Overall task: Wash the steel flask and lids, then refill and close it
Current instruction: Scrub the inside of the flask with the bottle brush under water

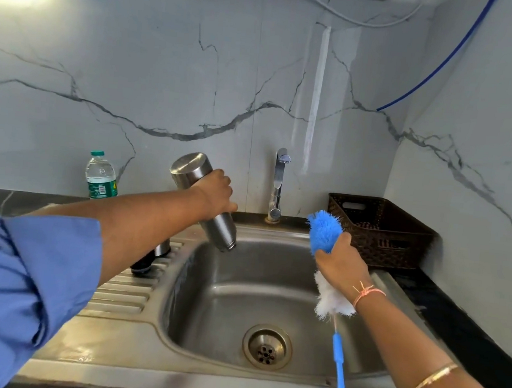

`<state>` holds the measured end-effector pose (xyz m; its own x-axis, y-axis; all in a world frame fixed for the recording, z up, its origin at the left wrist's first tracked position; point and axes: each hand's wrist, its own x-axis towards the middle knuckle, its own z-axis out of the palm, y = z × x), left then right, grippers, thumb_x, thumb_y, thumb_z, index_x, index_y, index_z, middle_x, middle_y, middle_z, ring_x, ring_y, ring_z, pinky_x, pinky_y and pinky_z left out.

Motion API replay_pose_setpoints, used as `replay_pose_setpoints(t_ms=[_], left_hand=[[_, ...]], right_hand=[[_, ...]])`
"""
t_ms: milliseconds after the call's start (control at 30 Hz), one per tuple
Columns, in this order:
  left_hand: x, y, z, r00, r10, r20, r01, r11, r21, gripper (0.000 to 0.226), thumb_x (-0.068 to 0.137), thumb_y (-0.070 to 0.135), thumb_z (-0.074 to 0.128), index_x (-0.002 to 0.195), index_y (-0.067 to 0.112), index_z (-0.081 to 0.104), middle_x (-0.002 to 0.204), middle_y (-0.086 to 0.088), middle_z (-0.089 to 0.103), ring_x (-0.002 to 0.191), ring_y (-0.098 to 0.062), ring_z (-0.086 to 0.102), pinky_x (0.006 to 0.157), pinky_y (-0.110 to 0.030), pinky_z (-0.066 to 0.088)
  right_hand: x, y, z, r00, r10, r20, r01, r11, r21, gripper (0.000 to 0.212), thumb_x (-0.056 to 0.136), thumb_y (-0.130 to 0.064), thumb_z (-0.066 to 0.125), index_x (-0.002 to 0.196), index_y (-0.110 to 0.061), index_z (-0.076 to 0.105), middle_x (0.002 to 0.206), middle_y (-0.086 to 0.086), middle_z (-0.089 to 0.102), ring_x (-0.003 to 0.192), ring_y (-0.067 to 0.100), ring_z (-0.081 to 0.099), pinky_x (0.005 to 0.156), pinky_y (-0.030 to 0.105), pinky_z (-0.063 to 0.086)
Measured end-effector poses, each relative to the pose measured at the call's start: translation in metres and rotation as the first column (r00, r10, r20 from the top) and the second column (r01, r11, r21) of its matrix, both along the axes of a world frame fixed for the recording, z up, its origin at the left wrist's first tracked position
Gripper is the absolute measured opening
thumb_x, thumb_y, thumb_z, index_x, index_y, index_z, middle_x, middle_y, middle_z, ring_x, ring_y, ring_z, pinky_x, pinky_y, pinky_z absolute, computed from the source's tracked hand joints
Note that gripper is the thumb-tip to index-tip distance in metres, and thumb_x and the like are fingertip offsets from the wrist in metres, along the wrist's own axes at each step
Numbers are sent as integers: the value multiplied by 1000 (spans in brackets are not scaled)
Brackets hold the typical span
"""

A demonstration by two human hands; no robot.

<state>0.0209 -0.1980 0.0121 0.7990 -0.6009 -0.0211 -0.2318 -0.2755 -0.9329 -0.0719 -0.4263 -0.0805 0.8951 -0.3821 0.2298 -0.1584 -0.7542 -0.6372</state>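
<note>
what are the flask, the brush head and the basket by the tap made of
Flask: brushed stainless steel, by its grey satin sheen and soft reflections.
Brush head: soft blue and white synthetic fibres, probably plastic; fluffy, matte.
Basket: dark brown open lattice, likely moulded plastic, possibly wicker.

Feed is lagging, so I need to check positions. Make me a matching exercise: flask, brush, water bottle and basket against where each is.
Things:
1 steel flask
2 bottle brush
3 plastic water bottle
4 brown basket

Places:
A right corner of the counter
B in the right hand
C against the wall, left of the sink
D in the left hand, mouth tilted down over the sink

Pairs: 1-D, 2-B, 3-C, 4-A
</note>
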Motion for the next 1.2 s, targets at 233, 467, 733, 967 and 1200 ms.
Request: replay_pose_setpoints(t_ms=[233,467,733,967,1200], left_hand=[[2,7,-19,991,43,-123,-80,948,-308,59,83,24,66,134,30,37,123,-9,53,114,-31,48,96,-44,37],[0,5,-28,994,86,-74,-97,982,-162,57,86,24,64,135,27,36,126,-16,50,115,-38,48,94,-52,38],[3,10,-33,998,-12,-68,8,997,-70,56,87,25,64,135,27,36,129,-15,49,118,-38,46,98,-52,34],[4,12,-38,981,-188,-43,188,982,11,53,84,22,66,131,25,40,130,-8,53,119,-32,46,103,-49,29],[8,18,-33,929,-363,66,369,923,-107,55,70,19,77,118,29,51,118,-2,62,113,-29,54,106,-47,28]], right_hand=[[-1,7,2,999,29,-13,-29,1000,9,32,90,-22,50,112,-8,32,105,16,56,85,29,58,63,32,39],[0,12,9,999,46,6,-47,997,67,30,89,-20,50,111,-8,33,98,12,56,78,24,56,50,28,33],[0,16,10,999,52,2,-52,993,108,29,89,-20,51,110,-9,33,92,8,54,78,23,57,53,29,37],[0,18,7,998,62,-12,-60,992,112,27,90,-20,51,107,-11,32,81,2,50,68,15,52,50,27,34],[-1,19,9,998,62,-3,-61,990,128,32,90,-20,51,114,-8,33,83,3,51,70,17,53,49,27,35]])
